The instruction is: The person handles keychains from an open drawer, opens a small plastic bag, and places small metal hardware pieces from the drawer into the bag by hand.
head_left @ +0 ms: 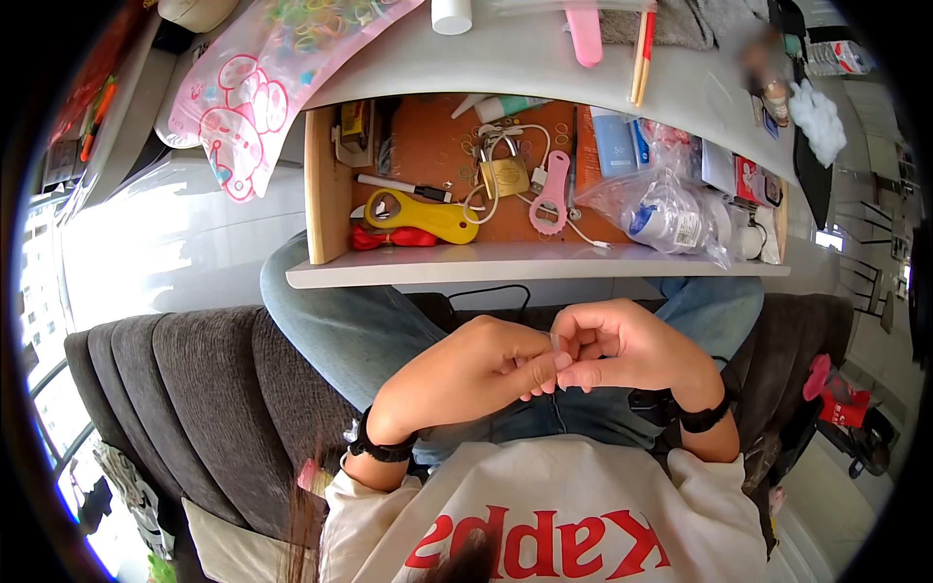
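Observation:
Above my lap, my left hand (486, 364) and my right hand (622, 350) meet, fingertips together. Both are closed in a pinch. A thin, clear sliver of something (555, 342) shows between them, too small to name. Just beyond my hands is the open drawer (544, 267). It holds a yellow-handled tool (428, 219), a red bundle (389, 238), a brass padlock (505, 177), a pink opener-like tool (552, 192), a white cable (588, 236) and a plastic bag with a white roll-like item (671, 219).
On the desk (389, 73) lie a pink-printed bag of small coloured bands (243, 117), a white cylinder (450, 16), a pink strip (584, 37) and red-and-tan sticks (642, 58). A dark ribbed sofa (214, 389) is behind my legs.

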Demonstrator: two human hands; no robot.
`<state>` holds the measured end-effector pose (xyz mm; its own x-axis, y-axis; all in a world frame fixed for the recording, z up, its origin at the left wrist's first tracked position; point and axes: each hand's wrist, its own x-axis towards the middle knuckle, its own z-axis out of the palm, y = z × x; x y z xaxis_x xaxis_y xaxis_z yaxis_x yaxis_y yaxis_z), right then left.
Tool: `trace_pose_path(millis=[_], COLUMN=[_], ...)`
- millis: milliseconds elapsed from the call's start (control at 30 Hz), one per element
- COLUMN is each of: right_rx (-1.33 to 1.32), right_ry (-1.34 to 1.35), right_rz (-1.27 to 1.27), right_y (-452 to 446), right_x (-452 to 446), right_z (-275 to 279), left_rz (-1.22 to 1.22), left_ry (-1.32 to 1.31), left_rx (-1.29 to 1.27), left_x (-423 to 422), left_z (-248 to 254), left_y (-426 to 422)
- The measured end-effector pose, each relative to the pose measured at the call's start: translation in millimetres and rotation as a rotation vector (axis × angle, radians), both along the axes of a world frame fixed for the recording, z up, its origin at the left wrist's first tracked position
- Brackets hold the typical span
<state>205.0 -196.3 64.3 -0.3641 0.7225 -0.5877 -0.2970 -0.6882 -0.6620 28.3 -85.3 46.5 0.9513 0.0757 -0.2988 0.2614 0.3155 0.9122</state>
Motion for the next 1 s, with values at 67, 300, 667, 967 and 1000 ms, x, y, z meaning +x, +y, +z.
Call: trace_pose_path(millis=[67, 300, 667, 967, 1000], right_rx=[-0.021, -0.015, -0.003, 0.038, 0.051], right_ry=[0.063, 0.061, 0.105, 0.037, 0.002], right_rz=[-0.034, -0.065, -0.027, -0.016, -0.022], right_y=[-2, -7, -11, -11, -12], right_x=[0, -1, -2, -9, -11], right_z=[-5, -20, -30, -31, -31], left_rz=[0.007, -0.001, -0.014, 0.051, 0.023], left_ry=[0.025, 0.116, 0.043, 0.032, 0.042], left_rx=[0.012, 0.204, 0.309, 0.416, 0.451], left_x=[0, 2, -5, -14, -15], left_z=[-1, -2, -8, -11, -11], left_y=[-1, -1, -8, -18, -18])
